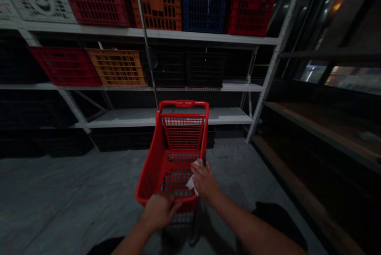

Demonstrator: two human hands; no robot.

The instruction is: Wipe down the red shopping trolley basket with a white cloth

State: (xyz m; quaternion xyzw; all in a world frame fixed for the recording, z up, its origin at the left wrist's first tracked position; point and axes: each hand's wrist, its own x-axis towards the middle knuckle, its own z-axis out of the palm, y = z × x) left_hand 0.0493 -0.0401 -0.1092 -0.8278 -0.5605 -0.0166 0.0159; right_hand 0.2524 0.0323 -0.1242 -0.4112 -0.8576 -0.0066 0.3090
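A small red plastic shopping cart (160,163) stands in front of me, its near end towards my body. The handle (184,104) is at the far end, and the basket holds nothing I can see. My left hand (160,209) grips the near rim, fingers curled over the edge and thumb outside. On the right side wall, my right hand (204,181) is closed on a crumpled white cloth (190,183), pressing it around the rim. Part of the cloth hangs inside the basket; it could be a paper wipe.
Behind the cart stands a white metal shelf rack (125,118) bearing red, orange, blue and black crates. A thin pole (143,16) rises by the cart's left far corner. Wooden shelves (321,124) line the right side. Grey concrete floor (59,195) spreads around the cart.
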